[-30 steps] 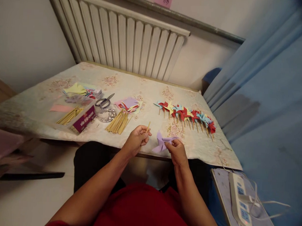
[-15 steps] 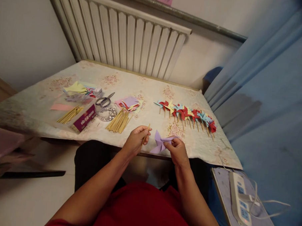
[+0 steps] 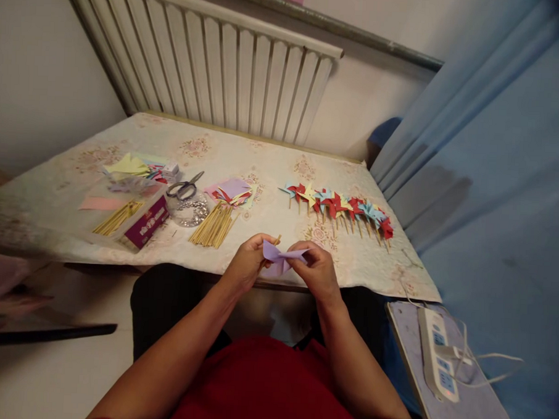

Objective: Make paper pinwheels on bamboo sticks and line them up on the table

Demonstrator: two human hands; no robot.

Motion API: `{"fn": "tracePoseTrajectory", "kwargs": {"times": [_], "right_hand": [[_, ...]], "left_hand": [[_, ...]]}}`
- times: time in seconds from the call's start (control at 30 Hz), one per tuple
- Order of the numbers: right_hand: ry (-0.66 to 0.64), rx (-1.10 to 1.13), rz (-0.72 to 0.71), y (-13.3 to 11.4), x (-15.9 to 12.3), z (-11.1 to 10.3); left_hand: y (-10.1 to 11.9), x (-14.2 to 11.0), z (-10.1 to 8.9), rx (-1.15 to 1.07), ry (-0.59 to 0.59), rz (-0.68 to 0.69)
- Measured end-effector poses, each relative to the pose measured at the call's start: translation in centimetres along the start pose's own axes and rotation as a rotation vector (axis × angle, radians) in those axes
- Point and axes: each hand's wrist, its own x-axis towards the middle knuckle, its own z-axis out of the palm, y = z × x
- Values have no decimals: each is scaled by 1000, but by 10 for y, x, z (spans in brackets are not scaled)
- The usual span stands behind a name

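Note:
Between my hands, at the table's front edge, is a purple paper pinwheel [image 3: 278, 256]. My right hand [image 3: 317, 270] pinches its middle and right side. My left hand [image 3: 247, 263] is closed around a thin wooden stick [image 3: 277, 240], whose tip shows above the fingers. The pinwheel's left blade overlaps the stick; I cannot tell whether they are joined. A bundle of similar sticks [image 3: 213, 225] lies to the left of my hands. Off to the right, a row of finished-looking pinwheels [image 3: 338, 204] in red, yellow and blue rests on the table.
Scissors [image 3: 185, 188] lie by a round clear dish of small shiny pieces [image 3: 190, 210]. A plastic box with a purple label [image 3: 147, 222] holds sticks. Cut paper pieces [image 3: 234, 190] are stacked nearby. A power strip [image 3: 437, 355] with cables sits at the lower right.
My right hand has brought the purple pinwheel leftward, up to the stick in my left hand. The pinwheel has tilted. The whole view has shifted slightly.

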Motion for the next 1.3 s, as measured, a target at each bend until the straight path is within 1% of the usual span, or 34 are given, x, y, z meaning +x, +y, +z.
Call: {"fn": "tracePoseTrajectory", "kwargs": {"times": [0.23, 0.4, 0.6, 0.73, 0.83, 1.0, 1.17, 1.3], "right_hand": [[69, -114, -137, -6, 5, 6], [121, -196, -241, -11, 4, 9], [175, -310, -404, -10, -1, 13], [222, -351, -458, -8, -3, 14], [217, -373, -497, -9, -3, 14], [219, -385, -509, -11, -2, 14], [205, -378, -473, -11, -2, 14], [205, -369, -481, -11, -2, 15]], "left_hand": [[-1, -2, 0, 49, -40, -16], [3, -6, 4, 49, -45, -12], [8, -9, 9, 48, -83, 2], [8, -9, 8, 56, -84, 37], [7, -9, 6, 87, -107, 63], [5, -8, 2, 153, -139, 101], [4, -8, 2, 158, -152, 110], [6, -9, 3, 140, -182, 107]]}}
